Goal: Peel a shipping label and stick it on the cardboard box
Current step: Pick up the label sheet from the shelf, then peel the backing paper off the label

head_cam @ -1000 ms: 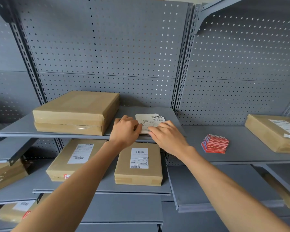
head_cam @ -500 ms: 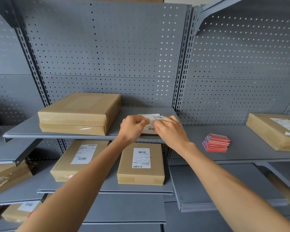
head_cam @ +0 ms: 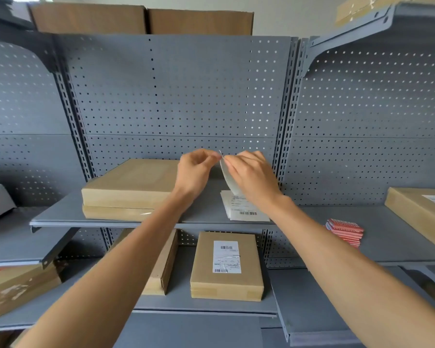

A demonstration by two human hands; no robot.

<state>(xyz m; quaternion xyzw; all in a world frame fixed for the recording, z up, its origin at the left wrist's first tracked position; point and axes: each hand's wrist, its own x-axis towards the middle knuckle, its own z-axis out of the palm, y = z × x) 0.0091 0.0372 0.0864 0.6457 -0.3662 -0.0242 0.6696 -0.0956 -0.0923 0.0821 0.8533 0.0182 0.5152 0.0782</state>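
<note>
Fingertips of both hands meet at the top corner of a single label (head_cam: 227, 175), lifted off the shelf and held edge-on, curving downward. The left hand (head_cam: 195, 172) has thumb and forefinger closed in a narrow pinch at that corner; the right hand (head_cam: 251, 178) pinches the same corner from the other side, its palm hiding most of the sheet. It looks like the backing is being picked apart from the sticker, though the split itself is too small to see.

Just below, a small stack of labels (head_cam: 245, 208) lies flat on the grey shelf (head_cam: 106, 217), barcode toward the front edge. To the left on that shelf sits the plain box (head_cam: 129, 183), unlabelled on top, atop a second flat carton; the left wrist crosses its right end.

Risks, as I judge them: the corner may tear or curl onto itself if the pinch slips, and a limp, freed label could stick to fingers or fold before reaching the box.

On the shelf below stands a labelled box (head_cam: 226, 266), with another carton (head_cam: 165, 268) beside it. To the right lie red cards (head_cam: 344, 231) and another labelled package (head_cam: 422, 213). Nothing lies between the hands and the plain box.
</note>
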